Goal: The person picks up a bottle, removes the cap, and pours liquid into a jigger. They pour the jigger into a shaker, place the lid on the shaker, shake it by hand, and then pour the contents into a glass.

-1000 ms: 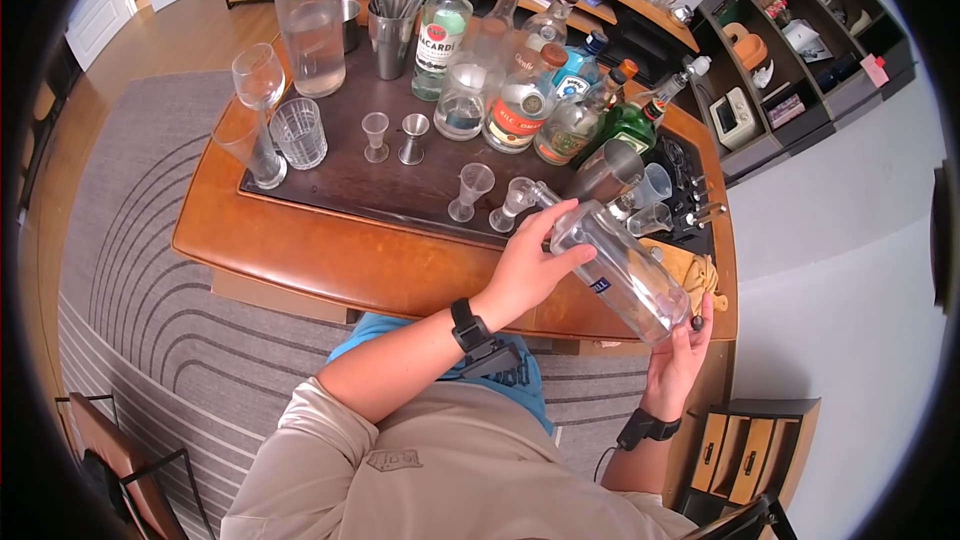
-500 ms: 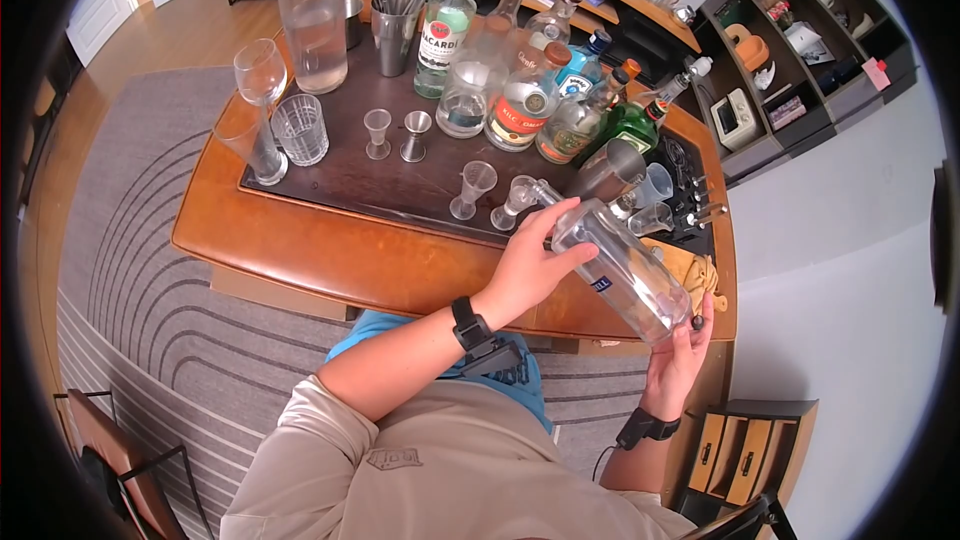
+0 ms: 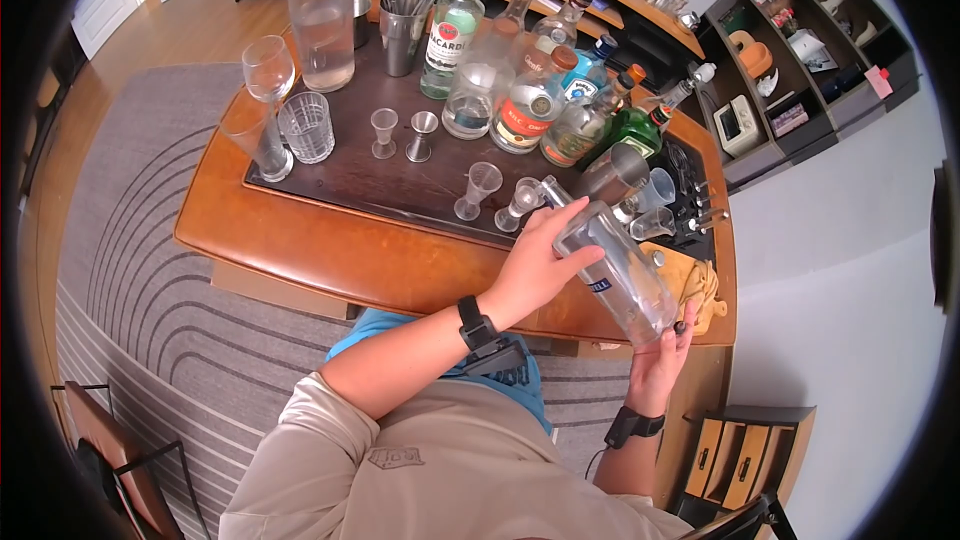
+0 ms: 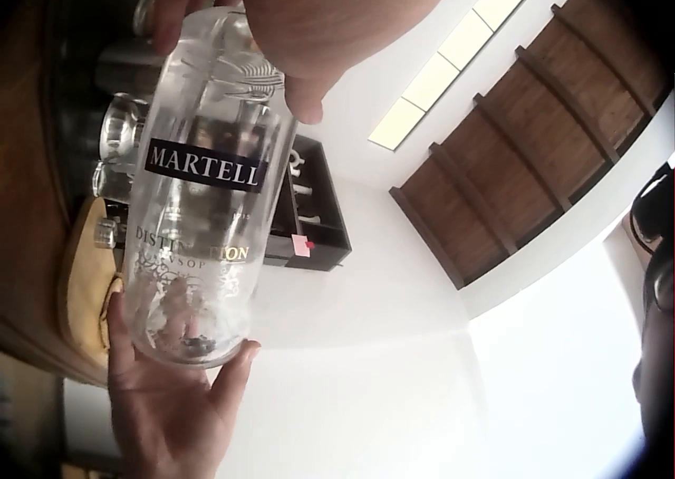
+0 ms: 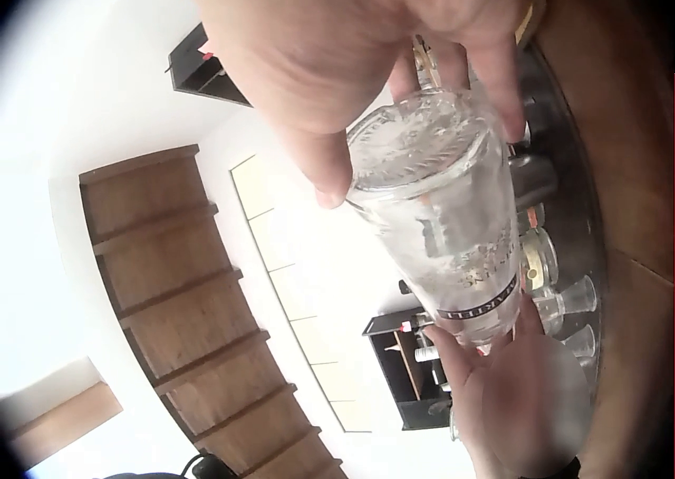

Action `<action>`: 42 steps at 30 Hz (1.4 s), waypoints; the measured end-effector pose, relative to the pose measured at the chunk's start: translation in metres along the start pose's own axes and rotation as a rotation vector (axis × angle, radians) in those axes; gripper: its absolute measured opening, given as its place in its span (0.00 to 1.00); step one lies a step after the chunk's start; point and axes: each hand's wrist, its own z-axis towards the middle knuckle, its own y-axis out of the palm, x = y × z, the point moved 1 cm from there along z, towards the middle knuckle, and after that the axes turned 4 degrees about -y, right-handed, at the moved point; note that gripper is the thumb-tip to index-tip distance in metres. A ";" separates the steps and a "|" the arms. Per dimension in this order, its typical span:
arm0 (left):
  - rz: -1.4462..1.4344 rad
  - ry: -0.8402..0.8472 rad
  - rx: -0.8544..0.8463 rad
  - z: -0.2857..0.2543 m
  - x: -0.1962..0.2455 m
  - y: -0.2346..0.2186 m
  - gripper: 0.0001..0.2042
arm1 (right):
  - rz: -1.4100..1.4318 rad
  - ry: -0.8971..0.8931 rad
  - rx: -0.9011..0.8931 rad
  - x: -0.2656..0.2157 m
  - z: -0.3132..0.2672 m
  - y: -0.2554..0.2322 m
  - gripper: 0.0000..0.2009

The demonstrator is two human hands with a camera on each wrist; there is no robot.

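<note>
Both hands hold a clear glass Martell bottle [image 3: 625, 285], tilted with its neck toward the table and its base toward the right. My left hand [image 3: 535, 270] grips it round the shoulder, thumb on the near side. Around the base, the thumb and fingers of my right hand [image 3: 656, 370] hold it from below. The dark Martell label [image 4: 204, 166] shows in the left wrist view. In the head view the bottle's mouth is beside a small hourglass-shaped glass [image 3: 519, 205]; a similar glass [image 3: 478, 192] stands to its left.
Several liquor bottles [image 3: 528, 112] stand behind, with a metal shaker tin [image 3: 613, 175] near the bottle's neck. A steel jigger [image 3: 421, 137], a cut-glass tumbler [image 3: 307, 128] and a large water jar [image 3: 322, 30] are further left. A wooden board [image 3: 712, 315] lies by the right edge.
My right hand and the bottle's base have shifted a little left, so the bottle slants slightly more steeply in the head view. The left hand keeps its grip, and the view has shifted slightly.
</note>
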 end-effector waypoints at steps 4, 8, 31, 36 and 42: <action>0.065 0.017 0.003 -0.002 0.001 0.001 0.36 | 0.027 -0.010 0.027 -0.001 -0.003 0.007 0.44; 0.034 0.013 -0.002 -0.007 0.012 0.000 0.37 | 0.001 -0.037 0.020 -0.010 -0.004 0.011 0.45; -0.078 -0.006 0.059 -0.019 0.013 -0.032 0.38 | -0.061 -0.015 -0.047 -0.024 -0.004 0.059 0.47; -0.135 -0.046 0.047 -0.020 0.016 -0.036 0.38 | -0.076 -0.026 -0.048 -0.026 -0.002 0.064 0.47; -0.147 -0.048 0.051 -0.018 0.014 -0.038 0.37 | -0.066 -0.022 -0.038 -0.027 -0.001 0.067 0.46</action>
